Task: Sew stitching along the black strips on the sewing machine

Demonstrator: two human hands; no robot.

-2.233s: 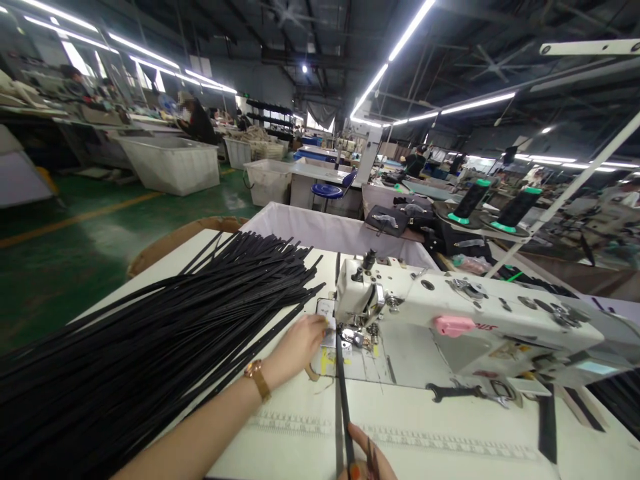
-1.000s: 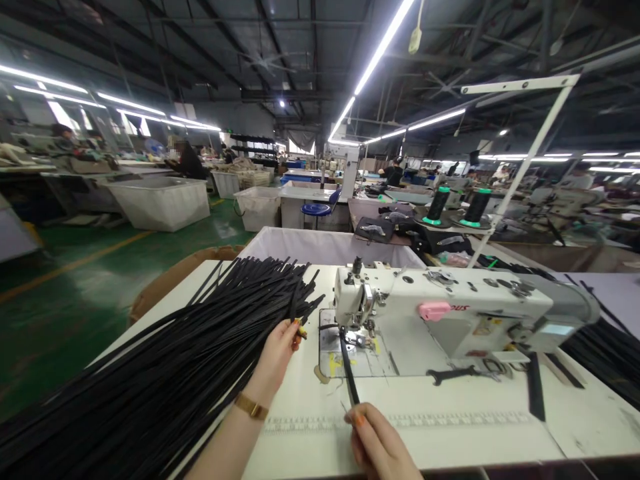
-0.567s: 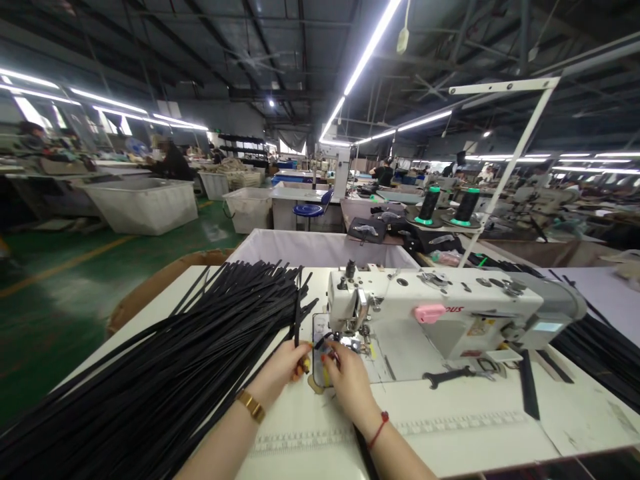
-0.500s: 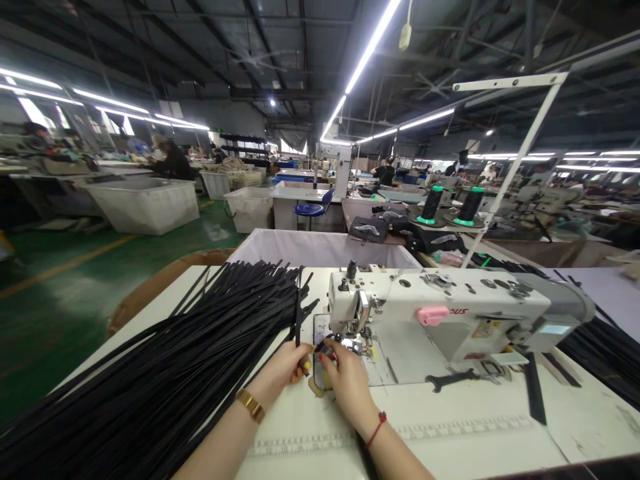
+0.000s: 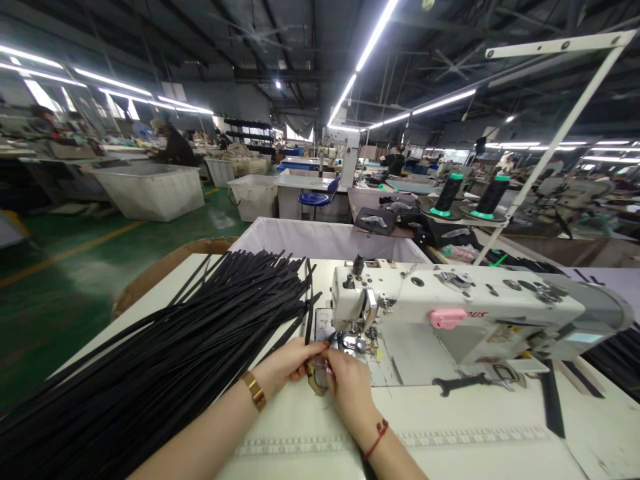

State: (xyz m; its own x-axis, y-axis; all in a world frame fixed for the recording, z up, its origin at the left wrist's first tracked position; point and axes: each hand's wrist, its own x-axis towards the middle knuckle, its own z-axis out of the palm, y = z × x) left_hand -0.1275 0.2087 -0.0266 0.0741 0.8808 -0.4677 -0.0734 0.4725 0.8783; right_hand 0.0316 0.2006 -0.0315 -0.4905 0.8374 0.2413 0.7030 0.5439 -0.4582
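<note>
My left hand (image 5: 294, 360), with a gold band at the wrist, is closed in a pinch on a narrow black strap (image 5: 309, 320) just left of the sewing machine's needle area. Close against it, my right hand (image 5: 349, 379) is also closed, its fingertips at the same strap; what lies under them is mostly hidden. Both hands are in front of the presser foot (image 5: 354, 342) of the white sewing machine (image 5: 400, 290). A dark strip (image 5: 369, 469) shows below my right wrist. To the left lies a large pile of black straps (image 5: 200, 333).
A printed ruler scale (image 5: 300, 445) runs along the white tabletop (image 5: 430, 460). A wrench (image 5: 463, 383) lies by the machine's base. Two black thread cones (image 5: 447, 195) stand behind the machine. A pale-lined bin (image 5: 320, 239) adjoins the table's far edge.
My left hand has moved up and right, its fingertips now meeting my right hand's. The yellow-tipped item seen at my left fingers no longer shows clearly. The view has shifted slightly.
</note>
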